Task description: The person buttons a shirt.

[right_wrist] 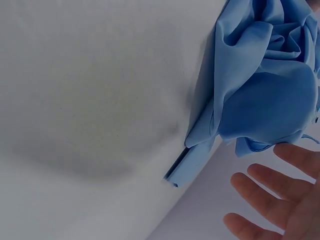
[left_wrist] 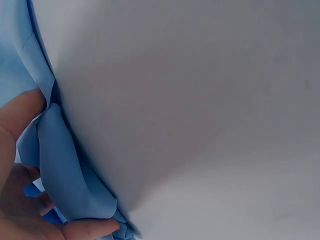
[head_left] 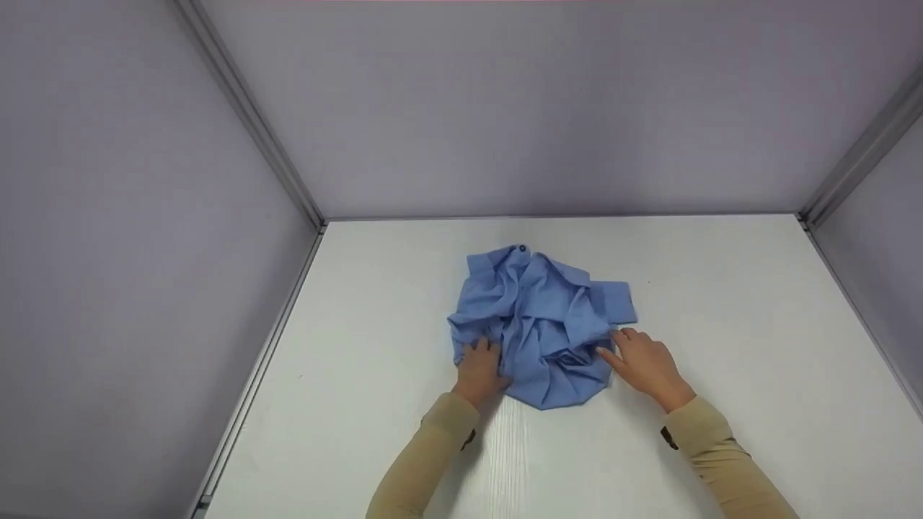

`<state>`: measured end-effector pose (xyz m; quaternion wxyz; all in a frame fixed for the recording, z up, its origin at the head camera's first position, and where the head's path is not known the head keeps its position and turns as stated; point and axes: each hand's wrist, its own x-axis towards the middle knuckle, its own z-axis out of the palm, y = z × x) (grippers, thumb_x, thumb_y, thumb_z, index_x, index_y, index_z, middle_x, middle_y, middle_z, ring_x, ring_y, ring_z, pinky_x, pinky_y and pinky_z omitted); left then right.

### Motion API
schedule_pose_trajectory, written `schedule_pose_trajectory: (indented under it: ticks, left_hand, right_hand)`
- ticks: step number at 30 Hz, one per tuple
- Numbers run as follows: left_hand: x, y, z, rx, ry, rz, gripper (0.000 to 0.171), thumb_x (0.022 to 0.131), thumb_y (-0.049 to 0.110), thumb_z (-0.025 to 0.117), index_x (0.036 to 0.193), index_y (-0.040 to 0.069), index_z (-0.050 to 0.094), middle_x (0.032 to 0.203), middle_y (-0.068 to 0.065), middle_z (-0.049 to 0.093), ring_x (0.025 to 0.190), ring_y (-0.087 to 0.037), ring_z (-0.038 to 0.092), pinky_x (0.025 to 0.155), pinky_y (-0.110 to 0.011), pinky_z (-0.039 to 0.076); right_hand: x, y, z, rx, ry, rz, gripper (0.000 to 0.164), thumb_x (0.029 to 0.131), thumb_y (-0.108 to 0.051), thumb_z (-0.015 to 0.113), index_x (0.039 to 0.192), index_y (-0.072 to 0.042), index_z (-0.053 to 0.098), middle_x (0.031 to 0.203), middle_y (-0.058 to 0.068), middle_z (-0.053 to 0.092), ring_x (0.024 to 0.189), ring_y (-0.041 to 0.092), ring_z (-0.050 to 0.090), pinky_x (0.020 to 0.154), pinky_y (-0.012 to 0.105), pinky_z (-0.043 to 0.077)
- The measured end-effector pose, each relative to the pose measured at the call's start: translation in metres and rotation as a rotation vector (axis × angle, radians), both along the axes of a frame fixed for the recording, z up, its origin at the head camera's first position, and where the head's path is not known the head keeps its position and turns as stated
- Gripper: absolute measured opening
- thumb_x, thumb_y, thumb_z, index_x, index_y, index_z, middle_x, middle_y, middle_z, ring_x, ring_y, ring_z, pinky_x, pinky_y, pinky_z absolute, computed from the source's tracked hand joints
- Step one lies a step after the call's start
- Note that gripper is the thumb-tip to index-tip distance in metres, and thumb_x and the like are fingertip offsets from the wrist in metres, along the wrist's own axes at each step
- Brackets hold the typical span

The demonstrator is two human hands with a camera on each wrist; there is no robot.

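A crumpled blue shirt (head_left: 537, 310) lies bunched on the white table, with a dark button at its far edge. At the shirt's near left part, my left hand (head_left: 482, 371) rests on the cloth. In the left wrist view, its thumb and fingers (left_wrist: 92, 228) are spread apart, touching the fabric on either side of a loose fold (left_wrist: 70, 170). Beside the shirt's right edge is my right hand (head_left: 649, 366). Its fingers (right_wrist: 265, 197) are spread in the right wrist view, the uppermost fingertip right at the edge of the cloth.
The white table (head_left: 360, 346) extends around the shirt on all sides. Grey panels (head_left: 505, 108) with metal rails (head_left: 249, 119) enclose it at the back, left and right. A flat strip of the shirt sticks out at its right side.
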<state>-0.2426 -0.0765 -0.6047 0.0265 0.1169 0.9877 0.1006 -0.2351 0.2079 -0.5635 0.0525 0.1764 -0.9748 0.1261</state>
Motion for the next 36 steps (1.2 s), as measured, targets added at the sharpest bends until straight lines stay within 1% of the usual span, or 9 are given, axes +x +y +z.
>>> schedule_pose_trajectory:
  ticks: [4,8,14,17,20,26,29,32,36]
  left_hand:
    - [0.010,0.006,0.001,0.029,0.022,-0.042,0.061,0.067,0.036,0.074,0.114,0.003,0.053,0.110,-0.014,0.045,0.094,-0.035,0.044,0.067,-0.043,0.046]
    - [0.019,0.009,0.001,0.041,0.034,-0.077,0.059,0.066,0.036,0.074,0.112,0.004,0.054,0.107,-0.013,0.045,0.092,-0.034,0.044,0.066,-0.041,0.046]
    - [0.029,0.015,-0.002,0.060,0.018,-0.130,0.060,0.066,0.039,0.074,0.110,0.005,0.055,0.105,-0.011,0.045,0.090,-0.030,0.044,0.062,-0.040,0.046]
    - [0.031,0.016,-0.003,0.044,0.024,-0.147,0.061,0.065,0.044,0.074,0.109,0.006,0.056,0.105,-0.011,0.045,0.089,-0.029,0.044,0.059,-0.040,0.047]
    - [0.033,0.016,-0.003,0.032,0.026,-0.159,0.061,0.065,0.048,0.072,0.107,0.007,0.057,0.105,-0.010,0.046,0.089,-0.029,0.046,0.061,-0.041,0.047]
    - [0.037,0.013,0.003,0.031,-0.033,-0.207,0.063,0.068,0.053,0.066,0.107,0.005,0.056,0.099,-0.007,0.051,0.088,-0.025,0.050,0.069,-0.036,0.045]
    - [0.039,0.013,0.007,0.039,-0.074,-0.237,0.055,0.070,0.051,0.066,0.098,0.004,0.057,0.084,-0.003,0.053,0.075,-0.018,0.052,0.064,-0.031,0.044]
    - [0.041,0.013,0.012,0.055,-0.121,-0.277,0.044,0.072,0.046,0.067,0.083,0.006,0.056,0.068,0.002,0.048,0.059,-0.011,0.046,0.052,-0.028,0.041]
    - [0.044,0.013,0.017,0.084,-0.177,-0.328,0.036,0.074,0.042,0.067,0.074,0.009,0.052,0.059,0.005,0.041,0.052,-0.009,0.039,0.045,-0.025,0.035]
  right_hand:
    - [0.000,0.000,-0.003,-0.108,-0.013,-0.025,0.056,0.085,-0.034,0.057,0.118,0.009,0.044,0.109,0.027,0.050,0.096,0.040,0.050,0.071,0.050,0.043]
    - [-0.001,-0.003,-0.007,-0.216,-0.061,-0.001,0.069,0.080,-0.032,0.064,0.129,0.006,0.033,0.120,0.028,0.041,0.108,0.042,0.042,0.081,0.052,0.039]
    - [0.003,-0.010,-0.013,-0.239,-0.078,0.079,0.064,0.075,-0.023,0.070,0.127,-0.001,0.042,0.116,0.023,0.045,0.105,0.038,0.046,0.081,0.050,0.039]
    - [0.004,-0.012,-0.016,-0.235,-0.075,0.103,0.058,0.074,-0.015,0.071,0.124,0.000,0.046,0.110,0.021,0.048,0.101,0.036,0.049,0.081,0.047,0.040]
    - [0.006,-0.013,-0.017,-0.218,-0.082,0.118,0.046,0.075,-0.007,0.068,0.116,0.002,0.050,0.103,0.018,0.051,0.095,0.034,0.051,0.078,0.045,0.041]
    - [0.007,-0.008,-0.014,-0.218,-0.119,0.138,0.019,0.075,0.005,0.059,0.091,-0.001,0.051,0.082,0.007,0.051,0.075,0.023,0.051,0.065,0.039,0.042]
    - [0.009,-0.005,-0.012,-0.243,-0.158,0.160,0.017,0.073,0.006,0.055,0.082,-0.005,0.046,0.071,0.001,0.043,0.065,0.017,0.043,0.057,0.034,0.038]
    - [0.012,-0.003,-0.012,-0.257,-0.219,0.173,0.019,0.072,0.004,0.054,0.076,-0.009,0.040,0.065,-0.002,0.035,0.060,0.015,0.038,0.053,0.030,0.033]
    - [0.016,0.000,-0.011,-0.243,-0.276,0.175,0.021,0.073,0.002,0.054,0.073,-0.011,0.037,0.062,-0.003,0.033,0.057,0.013,0.037,0.051,0.028,0.031]
